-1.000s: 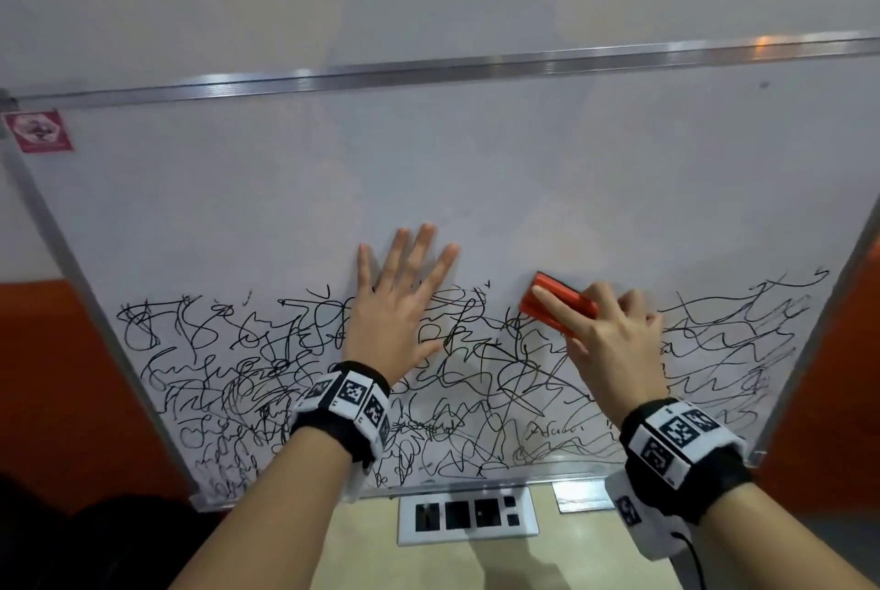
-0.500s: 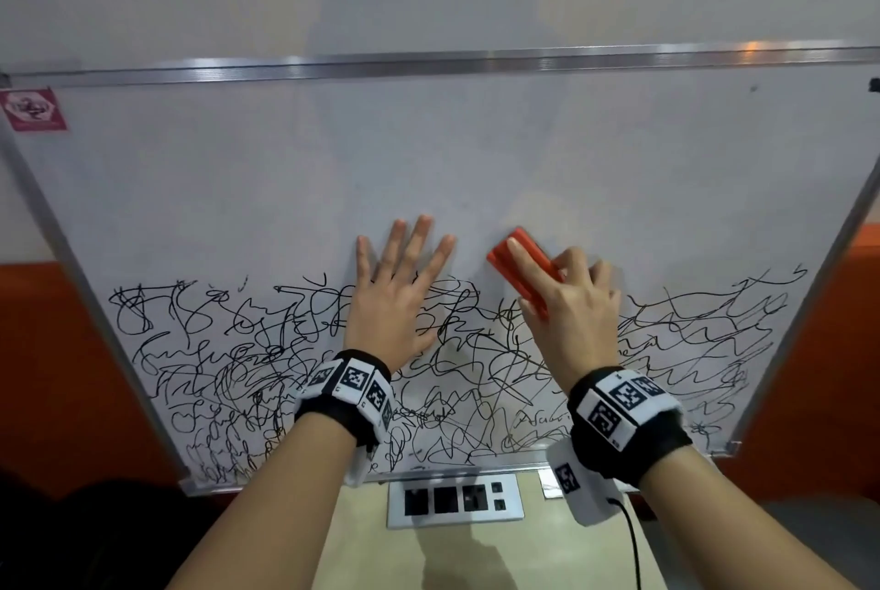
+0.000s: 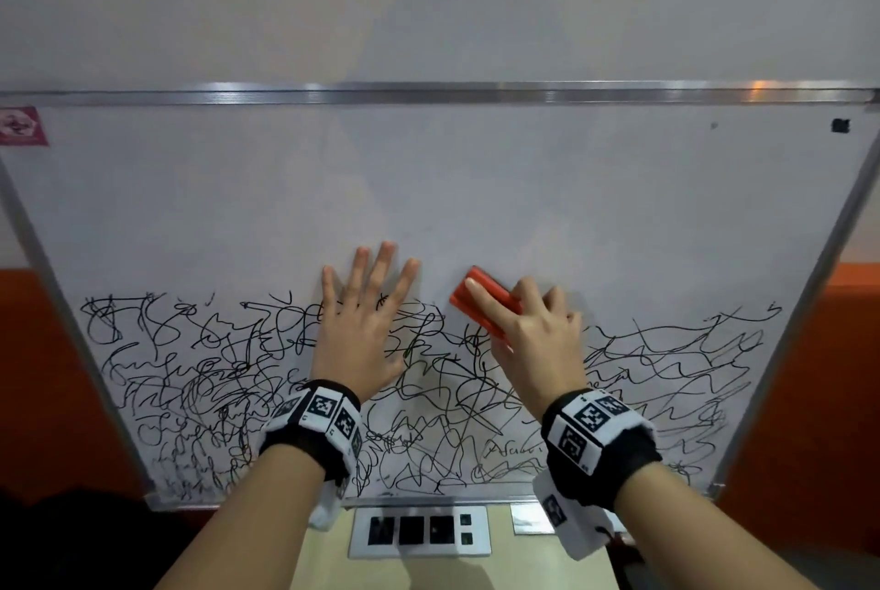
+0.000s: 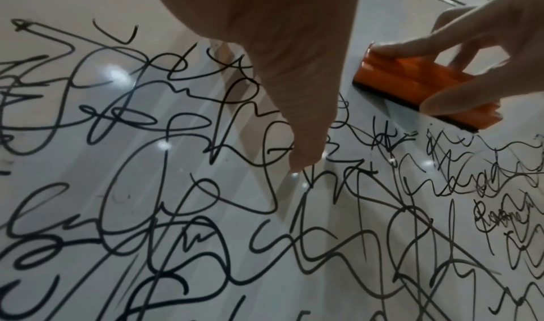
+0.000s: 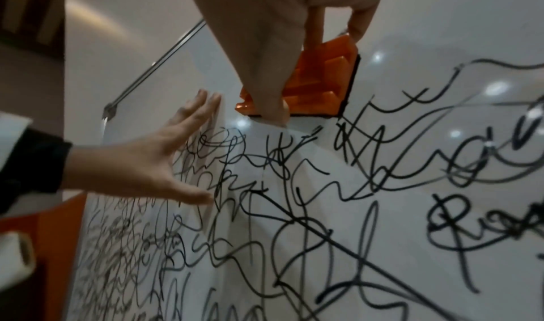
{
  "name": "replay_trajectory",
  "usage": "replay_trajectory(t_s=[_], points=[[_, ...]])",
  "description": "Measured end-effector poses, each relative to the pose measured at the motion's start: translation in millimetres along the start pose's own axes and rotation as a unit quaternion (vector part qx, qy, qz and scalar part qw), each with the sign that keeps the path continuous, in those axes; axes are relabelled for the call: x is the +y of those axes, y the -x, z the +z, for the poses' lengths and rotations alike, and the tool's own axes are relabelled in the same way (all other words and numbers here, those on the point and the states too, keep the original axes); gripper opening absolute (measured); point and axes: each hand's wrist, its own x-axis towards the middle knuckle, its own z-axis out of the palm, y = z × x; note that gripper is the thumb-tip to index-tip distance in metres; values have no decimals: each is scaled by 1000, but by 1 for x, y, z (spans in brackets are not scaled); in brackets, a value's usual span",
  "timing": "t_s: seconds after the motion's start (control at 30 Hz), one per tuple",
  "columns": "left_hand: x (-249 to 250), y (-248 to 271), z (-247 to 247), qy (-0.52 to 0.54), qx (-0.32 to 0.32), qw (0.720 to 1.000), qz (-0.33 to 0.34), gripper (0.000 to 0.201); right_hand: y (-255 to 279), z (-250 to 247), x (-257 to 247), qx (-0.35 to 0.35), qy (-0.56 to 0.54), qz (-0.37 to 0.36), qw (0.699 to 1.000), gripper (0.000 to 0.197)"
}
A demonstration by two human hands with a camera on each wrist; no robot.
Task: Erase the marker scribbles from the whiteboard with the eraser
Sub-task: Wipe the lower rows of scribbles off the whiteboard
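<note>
Gripping the eraser (image 3: 485, 304), right-hand fingers (image 3: 481, 294) partly covering it; left hand (image 3: 359, 332) flat, fingers straight.

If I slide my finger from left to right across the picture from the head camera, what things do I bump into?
Small red sticker on the whiteboard's corner → flat left hand → orange block eraser → right hand gripping it → small black square near the board's top right corner.

Left hand (image 3: 355, 332) flat, fingers (image 3: 385, 263) spread, right hand (image 3: 531, 337) gripping, fingers curled
</note>
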Motion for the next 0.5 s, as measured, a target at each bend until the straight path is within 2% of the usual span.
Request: replay_trajectory(t_s=[0.1,0.17,0.23,0.3,0.37,0.5], points=[[-1,1,-6,16,2,1000,8,134,1,1,11,1,12,-50,999,79],[-5,6,-10,8,4,1000,5,138,-3,1,10,12,3,-33,999,78],[-12,9,-13,-5,-5,1000,-28,147,-3,5,1,12,-8,-15,1000,76],[-24,11,-14,-22,-22,997,-65,154,6,13,-10,-7,-20,-24,999,77],[-33,10,-13,-41,-45,995,-73,158,13,20,-14,-19,-35,-27,999,78],[-39,7,-2,-35,-50,995,-75,163,9,22,-23,23,-64,18,998,78]])
